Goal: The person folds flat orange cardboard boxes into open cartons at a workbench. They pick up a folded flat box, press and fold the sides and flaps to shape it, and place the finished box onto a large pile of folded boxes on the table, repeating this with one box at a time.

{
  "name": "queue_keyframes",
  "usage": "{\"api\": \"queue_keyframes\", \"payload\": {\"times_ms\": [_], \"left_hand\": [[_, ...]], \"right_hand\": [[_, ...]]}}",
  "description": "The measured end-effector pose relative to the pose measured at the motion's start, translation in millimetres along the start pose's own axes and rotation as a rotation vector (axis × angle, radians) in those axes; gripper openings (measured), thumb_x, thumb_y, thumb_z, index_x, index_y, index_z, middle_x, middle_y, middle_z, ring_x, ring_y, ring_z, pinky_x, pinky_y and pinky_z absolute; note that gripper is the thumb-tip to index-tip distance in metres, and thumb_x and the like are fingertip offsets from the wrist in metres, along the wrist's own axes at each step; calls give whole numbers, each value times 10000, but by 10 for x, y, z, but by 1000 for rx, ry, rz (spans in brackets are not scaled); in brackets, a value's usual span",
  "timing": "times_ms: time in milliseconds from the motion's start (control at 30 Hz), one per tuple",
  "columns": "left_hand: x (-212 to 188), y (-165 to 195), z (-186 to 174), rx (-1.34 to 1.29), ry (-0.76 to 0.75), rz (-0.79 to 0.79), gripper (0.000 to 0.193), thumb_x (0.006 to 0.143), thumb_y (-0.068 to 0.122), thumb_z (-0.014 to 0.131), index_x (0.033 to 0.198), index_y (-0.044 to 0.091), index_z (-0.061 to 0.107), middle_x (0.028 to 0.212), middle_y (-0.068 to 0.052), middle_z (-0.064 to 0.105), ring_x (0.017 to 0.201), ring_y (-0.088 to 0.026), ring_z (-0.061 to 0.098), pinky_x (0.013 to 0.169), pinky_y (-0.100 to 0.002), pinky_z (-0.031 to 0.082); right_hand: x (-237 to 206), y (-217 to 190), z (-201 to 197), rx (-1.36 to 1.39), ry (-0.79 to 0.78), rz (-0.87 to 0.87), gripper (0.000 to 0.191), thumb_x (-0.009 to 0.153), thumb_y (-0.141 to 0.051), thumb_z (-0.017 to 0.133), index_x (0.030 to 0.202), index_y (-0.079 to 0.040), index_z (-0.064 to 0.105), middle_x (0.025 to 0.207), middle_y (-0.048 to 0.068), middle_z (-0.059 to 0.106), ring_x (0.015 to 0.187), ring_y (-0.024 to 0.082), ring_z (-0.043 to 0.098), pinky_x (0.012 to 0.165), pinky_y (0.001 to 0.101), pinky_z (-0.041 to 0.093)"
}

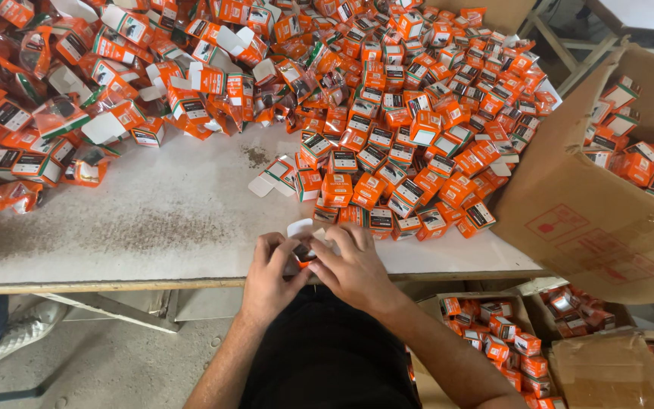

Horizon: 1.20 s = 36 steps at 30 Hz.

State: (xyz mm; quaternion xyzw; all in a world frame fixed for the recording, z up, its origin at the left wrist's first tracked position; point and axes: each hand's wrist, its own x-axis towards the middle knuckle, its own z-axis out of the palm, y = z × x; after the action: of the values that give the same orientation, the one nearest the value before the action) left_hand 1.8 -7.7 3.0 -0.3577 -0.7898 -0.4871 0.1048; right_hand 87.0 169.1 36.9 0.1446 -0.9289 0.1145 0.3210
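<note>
**Orange cartons everywhere, one small box in your hands**

Orange dominates your view: a great heap of small orange boxes (418,129) covers the far and right part of the white tabletop (153,220), many closed and lying at all angles, some with white flaps standing open. Toward the left the pile turns to clear plastic packets with orange cards (47,121), loosely jumbled.

You hold both hands together at the near edge of the table. Your left hand (270,273) curls its fingers narrowly around a small orange box (302,254), gripping it from the left side. Your right hand (353,265) lies over the same box from the right, fingers bent and pinching at its top, where a white flap (300,227) sticks up above your fingertips. The box sits between the two hands, just above the table edge and mostly hidden by your fingers.

Just beyond your hands lie the nearest boxes of the heap. To your right a big brown cardboard carton (592,220) leans open on the table's corner, with more orange boxes inside. Below the table, a lower carton (493,333) on the floor holds still more of them. At the far left, someone's shoe (17,333) rests on the concrete floor (115,363).
</note>
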Motion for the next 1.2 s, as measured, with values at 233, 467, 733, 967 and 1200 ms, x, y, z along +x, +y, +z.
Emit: {"api": "queue_keyframes", "payload": {"times_ms": [233, 467, 733, 967, 1200], "left_hand": [[-52, 6, -22, 230, 157, 475, 501, 729, 78, 848, 1198, 36, 680, 1221, -93, 667, 1111, -315, 640, 983, -473, 546], [-91, 28, -35, 139, 191, 507, 454, 832, 42, 829, 1244, -10, 643, 1334, -139, 628, 1256, -368, 610, 1056, -459, 534], [-49, 88, -59, 213, 174, 467, 425, 778, 3, 804, 1183, 32, 678, 1289, -100, 672, 1234, -341, 621, 1070, -502, 511], [-23, 104, -29, 70, 125, 354, 425, 768, -31, 776, 1172, 48, 670, 1265, -107, 670, 1211, -353, 662, 1028, -473, 558], [-48, 55, -20, 2, 45, 173, 384, 766, -25, 784, 1123, 79, 683, 1295, -113, 663, 1116, -308, 699, 897, -381, 606]], "right_hand": [[16, 3, 81, 75, -12, 39, 337, 932, -304, 730, 1173, -73, 685, 1234, 150, 517, 1178, 370, 487, 1010, 509, 417], [-26, 6, 161, 162, 44, 97, 373, 913, -239, 760, 1227, -54, 679, 1211, 163, 505, 1143, 368, 508, 988, 496, 441], [-97, 24, 232, 304, 52, 216, 499, 901, -198, 794, 1323, -11, 605, 1271, 175, 515, 1174, 367, 533, 979, 441, 482], [-156, -17, 333, 399, 165, 289, 541, 853, -107, 822, 1347, -53, 608, 1352, 203, 588, 1202, 348, 609, 992, 411, 528], [-148, -63, 286, 464, 237, 327, 495, 903, -104, 773, 1356, -3, 601, 1300, 171, 676, 1162, 334, 656, 1001, 401, 532]]}}
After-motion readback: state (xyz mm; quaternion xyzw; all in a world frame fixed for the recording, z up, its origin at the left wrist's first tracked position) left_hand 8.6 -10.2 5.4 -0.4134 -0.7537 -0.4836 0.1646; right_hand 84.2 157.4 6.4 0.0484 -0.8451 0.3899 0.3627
